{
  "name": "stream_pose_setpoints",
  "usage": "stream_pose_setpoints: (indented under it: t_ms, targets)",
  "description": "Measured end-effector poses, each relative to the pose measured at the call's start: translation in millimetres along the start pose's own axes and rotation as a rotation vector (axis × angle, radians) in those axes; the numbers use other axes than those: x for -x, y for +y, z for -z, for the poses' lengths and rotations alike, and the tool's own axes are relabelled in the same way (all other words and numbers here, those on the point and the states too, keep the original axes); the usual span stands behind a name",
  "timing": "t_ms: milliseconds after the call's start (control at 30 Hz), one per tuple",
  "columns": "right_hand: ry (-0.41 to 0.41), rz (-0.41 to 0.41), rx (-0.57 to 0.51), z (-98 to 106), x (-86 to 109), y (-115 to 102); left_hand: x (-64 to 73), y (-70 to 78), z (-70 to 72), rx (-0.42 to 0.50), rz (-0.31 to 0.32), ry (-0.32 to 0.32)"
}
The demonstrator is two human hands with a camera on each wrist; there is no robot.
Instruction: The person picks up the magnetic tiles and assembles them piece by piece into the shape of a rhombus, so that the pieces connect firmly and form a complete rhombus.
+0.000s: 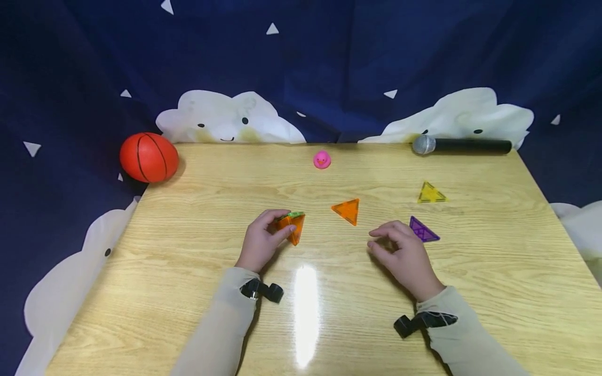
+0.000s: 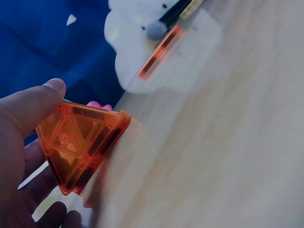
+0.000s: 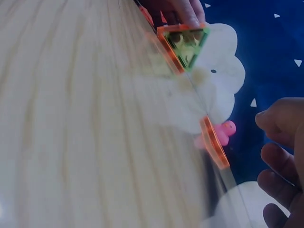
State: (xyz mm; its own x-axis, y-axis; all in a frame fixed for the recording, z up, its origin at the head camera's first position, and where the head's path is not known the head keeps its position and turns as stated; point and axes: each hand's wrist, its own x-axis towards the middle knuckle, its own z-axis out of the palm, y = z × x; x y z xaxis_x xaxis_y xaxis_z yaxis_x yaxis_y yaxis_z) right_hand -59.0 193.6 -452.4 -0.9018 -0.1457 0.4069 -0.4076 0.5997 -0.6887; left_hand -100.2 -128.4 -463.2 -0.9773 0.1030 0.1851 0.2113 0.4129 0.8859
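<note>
My left hand (image 1: 263,241) grips a joined piece of translucent magnetic tiles, thumb on the near side and fingers behind. Orange triangle tiles (image 2: 78,142) face the thumb in the left wrist view, while a green triangle tile (image 3: 188,46) shows on the side toward the right wrist camera. To the right of this piece, a loose orange triangle tile (image 1: 348,211) lies on the table. My right hand (image 1: 406,258) is held over the table, its fingers loosely bent with nothing between them. Close beside its knuckles lies a purple triangle tile (image 1: 423,230), partly covered by the hand.
A yellow triangle tile (image 1: 430,193) lies behind the purple one. Along the wooden table's (image 1: 226,177) back edge are a red ball (image 1: 149,157) at left, a pink toy duck (image 1: 322,160) in the middle and a microphone (image 1: 470,147) at right. A dark blue curtain (image 1: 329,62) hangs behind.
</note>
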Motion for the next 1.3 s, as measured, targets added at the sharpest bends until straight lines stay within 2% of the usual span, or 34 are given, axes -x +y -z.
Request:
stream_pose_setpoints:
  t_ms: [233,500,633,800,900,1033,1167,1300]
  targets:
    - [0.016,-0.013,0.063,14,4.4,11,-11.0,-13.9,17.9,-0.011,0.031,0.08]
    - [0.071,-0.049,0.109,32,8.8,22,-21.8,-25.8,37.2,-0.026,0.111,0.161]
    - [0.095,-0.077,0.152,38,11.4,29,-28.4,-30.7,44.0,-0.013,0.142,0.202]
    - [0.076,-0.134,0.175,44,14.8,34,-31.1,-30.2,47.3,0.015,0.152,0.225]
    - [0.051,-0.169,0.184,46,16.2,35,-31.4,-25.7,44.9,0.012,0.089,0.305]
    - [0.047,-0.193,0.182,46,17.6,36,-32.9,-12.2,34.0,-0.007,-0.091,0.426]
    - [0.101,-0.211,0.178,46,17.7,37,-35.2,1.1,15.0,-0.002,-0.249,0.437]
    - [0.149,-0.237,0.183,48,16.5,38,-38.4,12.1,-0.6,-0.055,-0.382,0.459]
